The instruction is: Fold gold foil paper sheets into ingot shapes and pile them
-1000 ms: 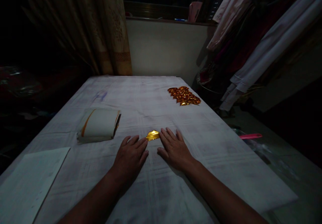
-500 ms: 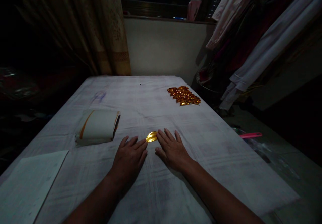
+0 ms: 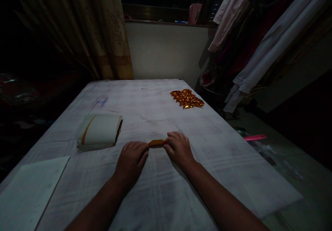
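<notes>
A small gold foil piece [image 3: 156,142] lies on the white-covered table [image 3: 160,189], between my two hands. My left hand [image 3: 131,160] has its fingers curled, the fingertips pinching the left end of the foil piece. On the other side my right hand [image 3: 178,148] is curled too, gripping the right end. A pile of several folded gold foil pieces [image 3: 187,98] sits further back on the right. A stack of white-backed foil sheets [image 3: 99,132] lies to the left of my left hand.
A loose white sheet [image 3: 28,189] rests at the near left corner. A curtain [image 3: 103,34] hangs behind the table, and clothes [image 3: 259,44] hang to the right. A pink object [image 3: 255,137] lies on the floor beyond the table's right edge.
Both hands lay flat with fingers stretched beside the foil piece; now the fingers have curled in and pinch its two ends. The foil looks darker and flatter.
</notes>
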A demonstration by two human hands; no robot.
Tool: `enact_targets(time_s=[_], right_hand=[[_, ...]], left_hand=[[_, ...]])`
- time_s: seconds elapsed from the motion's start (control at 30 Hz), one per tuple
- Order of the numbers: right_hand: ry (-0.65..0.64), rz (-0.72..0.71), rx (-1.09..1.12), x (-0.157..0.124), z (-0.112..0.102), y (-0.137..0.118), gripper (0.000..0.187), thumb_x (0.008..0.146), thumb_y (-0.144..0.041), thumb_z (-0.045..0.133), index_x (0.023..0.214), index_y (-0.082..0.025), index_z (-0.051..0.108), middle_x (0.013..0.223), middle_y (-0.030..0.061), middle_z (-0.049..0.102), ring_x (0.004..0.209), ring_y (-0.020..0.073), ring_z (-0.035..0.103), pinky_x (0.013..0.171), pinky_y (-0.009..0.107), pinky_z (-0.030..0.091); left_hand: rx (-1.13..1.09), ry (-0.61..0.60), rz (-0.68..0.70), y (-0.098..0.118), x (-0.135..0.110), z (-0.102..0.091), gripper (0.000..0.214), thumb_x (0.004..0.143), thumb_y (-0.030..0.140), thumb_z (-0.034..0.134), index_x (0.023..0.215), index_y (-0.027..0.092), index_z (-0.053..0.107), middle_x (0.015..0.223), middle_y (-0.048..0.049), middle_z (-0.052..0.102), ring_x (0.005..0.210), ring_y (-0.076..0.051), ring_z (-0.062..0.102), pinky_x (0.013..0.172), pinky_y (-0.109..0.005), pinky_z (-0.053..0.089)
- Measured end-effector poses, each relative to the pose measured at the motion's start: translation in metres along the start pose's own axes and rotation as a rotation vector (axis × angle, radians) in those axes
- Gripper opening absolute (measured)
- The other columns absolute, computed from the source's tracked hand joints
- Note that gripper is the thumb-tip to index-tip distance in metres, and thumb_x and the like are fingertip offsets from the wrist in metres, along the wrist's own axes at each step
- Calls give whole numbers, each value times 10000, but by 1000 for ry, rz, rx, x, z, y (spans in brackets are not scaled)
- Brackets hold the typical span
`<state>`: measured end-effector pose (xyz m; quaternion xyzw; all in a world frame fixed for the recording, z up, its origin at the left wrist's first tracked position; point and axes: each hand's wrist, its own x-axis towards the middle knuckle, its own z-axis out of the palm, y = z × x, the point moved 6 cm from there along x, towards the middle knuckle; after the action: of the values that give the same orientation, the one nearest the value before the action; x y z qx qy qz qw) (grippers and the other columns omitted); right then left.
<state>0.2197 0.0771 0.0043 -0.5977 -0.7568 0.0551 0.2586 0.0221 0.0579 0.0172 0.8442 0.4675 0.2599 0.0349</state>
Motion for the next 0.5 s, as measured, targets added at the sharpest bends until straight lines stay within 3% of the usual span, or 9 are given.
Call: enact_targets(time_s=[0.17, 0.33, 0.5], right_hand=[[55, -97, 16, -6, -4, -11, 100, 856, -165, 654, 894, -241, 705, 1211, 71, 710, 1182, 278, 553, 974, 434, 383], [18, -226, -86, -12, -4, -26, 68, 883, -172, 653, 877, -218, 702, 940, 48, 728, 882, 215, 603, 794, 348, 372], [13, -326, -163, -17, 2, -35, 76, 930, -243, 654, 891, -235, 719, 804, 18, 699, 731, 172, 588, 701, 325, 333]], left_hand=[[6, 74, -33, -2, 1, -6, 224, 984, 280, 512, 1133, 213, 666, 1050, -84, 740, 968, -259, 660, 876, -429, 503], [20, 40, -25, 2, 4, -11, 260, 1002, 320, 480, 974, 230, 722, 858, -57, 694, 801, -222, 639, 697, -342, 497], [-26, 16, -27, 5, 0, -10, 252, 980, 317, 500, 1113, 223, 692, 989, -71, 745, 906, -238, 685, 801, -380, 517]])
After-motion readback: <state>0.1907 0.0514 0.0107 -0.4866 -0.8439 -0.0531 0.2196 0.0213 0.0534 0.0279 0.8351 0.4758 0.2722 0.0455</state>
